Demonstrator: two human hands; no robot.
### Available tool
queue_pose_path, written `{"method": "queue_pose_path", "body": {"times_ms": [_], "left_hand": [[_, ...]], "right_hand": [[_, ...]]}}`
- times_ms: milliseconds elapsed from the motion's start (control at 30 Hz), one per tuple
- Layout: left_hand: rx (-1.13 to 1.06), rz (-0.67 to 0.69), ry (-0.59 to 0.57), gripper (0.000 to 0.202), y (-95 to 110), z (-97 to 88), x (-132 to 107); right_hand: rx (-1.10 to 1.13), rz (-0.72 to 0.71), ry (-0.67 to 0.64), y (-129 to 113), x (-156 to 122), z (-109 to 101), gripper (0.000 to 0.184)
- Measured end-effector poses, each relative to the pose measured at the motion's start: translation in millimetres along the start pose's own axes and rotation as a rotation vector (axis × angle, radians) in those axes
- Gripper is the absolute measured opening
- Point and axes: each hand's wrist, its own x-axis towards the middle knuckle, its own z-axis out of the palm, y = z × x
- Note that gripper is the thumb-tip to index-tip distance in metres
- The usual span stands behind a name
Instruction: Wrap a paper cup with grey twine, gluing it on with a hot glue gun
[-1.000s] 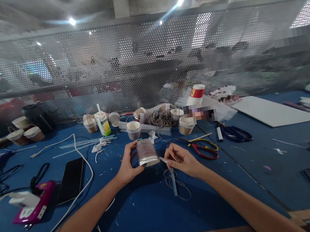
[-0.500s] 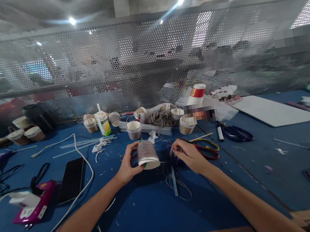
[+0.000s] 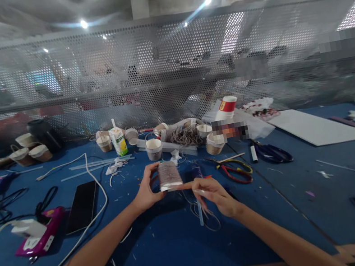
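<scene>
My left hand point(image 3: 147, 192) is closed on a paper cup wound with twine point(image 3: 169, 175), held upside down above the blue table point(image 3: 169, 244). My right hand point(image 3: 213, 194) is just right of it, its forefinger reaching toward the cup's lower rim. Its other fingers curl round a small dark blue tool point(image 3: 197, 172) that I cannot name for sure. A clear glue stick point(image 3: 199, 209) and a loop of thin cord point(image 3: 209, 219) lie on the table under my right hand.
Red-and-yellow scissors point(image 3: 236, 171) and dark scissors point(image 3: 273, 155) lie to the right. A phone point(image 3: 81, 206), a pink glue gun point(image 3: 38, 231) and a white cable point(image 3: 94, 179) lie left. Cups, a twine bundle point(image 3: 185, 136) and a drink carton point(image 3: 117, 142) stand before the mesh screen.
My right hand reached right to the dark tool on the table, then came back with it toward the cup. The left hand kept hold of the cup.
</scene>
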Motion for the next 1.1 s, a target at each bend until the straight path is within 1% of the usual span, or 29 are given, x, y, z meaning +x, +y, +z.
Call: {"method": "queue_pose_path", "body": {"times_ms": [133,233,300,467,567,600,633,667,700,800,867,967,1100], "left_hand": [[0.03,0.02,0.011,0.072,0.3,-0.1,-0.3],[0.046,0.028,0.029,0.07,1.2,-0.2,-0.7],[0.049,0.031,0.033,0.07,1.6,-0.6,-0.9],[0.047,0.042,0.035,0.072,1.9,-1.4,-0.8],[0.093,0.056,0.056,0.069,2.7,-1.1,-0.1],[0.117,0.063,0.068,0.069,2.9,-0.9,0.2],[0.144,0.07,0.08,0.068,3.1,-0.8,0.5],[0.171,0.079,0.09,0.068,3.0,-0.6,0.8],[0.195,0.088,0.098,0.069,2.9,-0.5,1.2],[0.245,0.121,0.114,0.07,2.2,0.3,2.2],[0.266,0.143,0.127,0.07,2.2,1.1,2.7],[0.294,0.143,0.13,0.072,3.5,1.8,2.9],[0.283,0.073,0.114,0.079,5.3,0.9,2.5]], "right_hand": [[-0.007,0.049,0.005,-6.5,1.1,2.9,0.033],[-0.023,0.038,0.018,-5.3,2.0,2.3,0.034],[-0.021,0.04,0.049,-2.1,2.8,0.7,0.036],[0.012,0.03,0.217,6.8,5.5,-6.8,0.043],[0.057,-0.046,0.396,9.4,7.1,-10.4,0.044],[0.07,-0.074,0.437,9.5,7.3,-10.8,0.043],[0.07,-0.09,0.446,9.2,7.3,-10.7,0.042],[0.05,-0.091,0.418,8.7,7.1,-9.9,0.041],[0.011,-0.077,0.357,7.9,6.8,-8.6,0.039],[-0.135,-0.031,0.113,6.1,5.7,-2.1,0.035],[-0.195,-0.03,0.011,5.9,5.7,2.3,0.033],[-0.213,-0.021,-0.03,7.0,6.9,5.5,0.032],[-0.228,-0.012,-0.013,6.9,8.8,2.2,0.032]]}}
